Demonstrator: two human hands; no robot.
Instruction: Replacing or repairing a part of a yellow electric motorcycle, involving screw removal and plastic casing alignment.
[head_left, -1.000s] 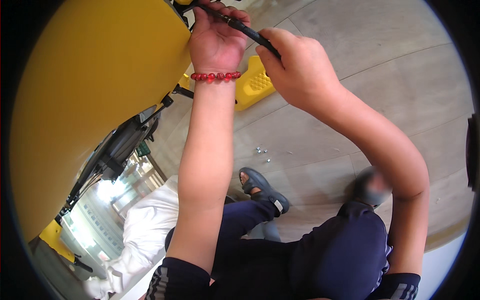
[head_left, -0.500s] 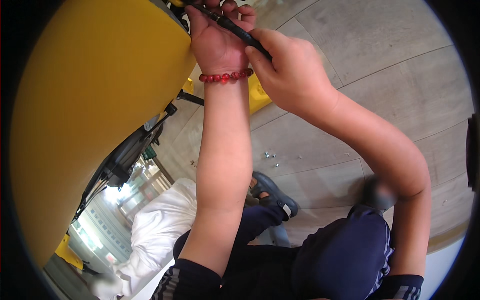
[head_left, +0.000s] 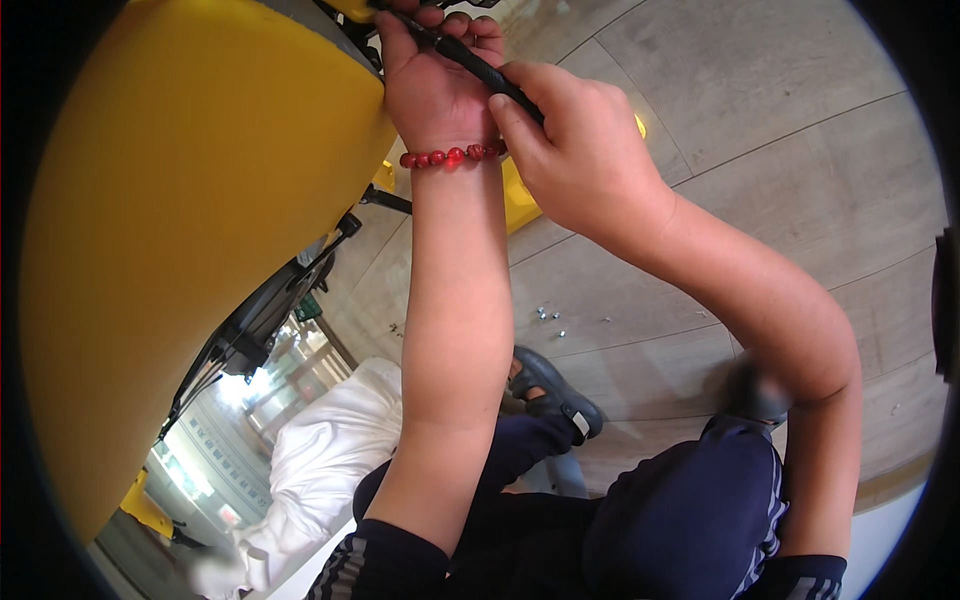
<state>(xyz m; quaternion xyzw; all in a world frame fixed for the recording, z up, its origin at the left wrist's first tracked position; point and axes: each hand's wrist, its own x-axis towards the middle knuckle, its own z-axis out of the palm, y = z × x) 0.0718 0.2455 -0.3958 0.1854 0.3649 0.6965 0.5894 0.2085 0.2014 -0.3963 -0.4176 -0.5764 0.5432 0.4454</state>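
My right hand (head_left: 575, 145) grips a black knurled-handled tool (head_left: 480, 70), its thumb along the handle. The tool's narrow end reaches up-left to the dark fittings at the edge of a large yellow body (head_left: 190, 170). My left hand (head_left: 435, 80) is palm up under that end, with a red bead bracelet at the wrist; its fingers curl up by the fittings, and what they hold is hidden. Behind my wrists a yellow plastic piece (head_left: 522, 200) lies on the floor, partly covered.
Several small metal fasteners (head_left: 555, 316) lie on the wooden floor (head_left: 780, 170). Black brackets and cables (head_left: 250, 340) run under the yellow body. White fabric (head_left: 325, 430) fills the lower left beside a bright glazed area. My sandalled feet (head_left: 560, 400) are below.
My left forearm and hand have shifted right in the picture, and my right hand slightly left, covering more of the loose yellow piece. The tool stays in my right hand.
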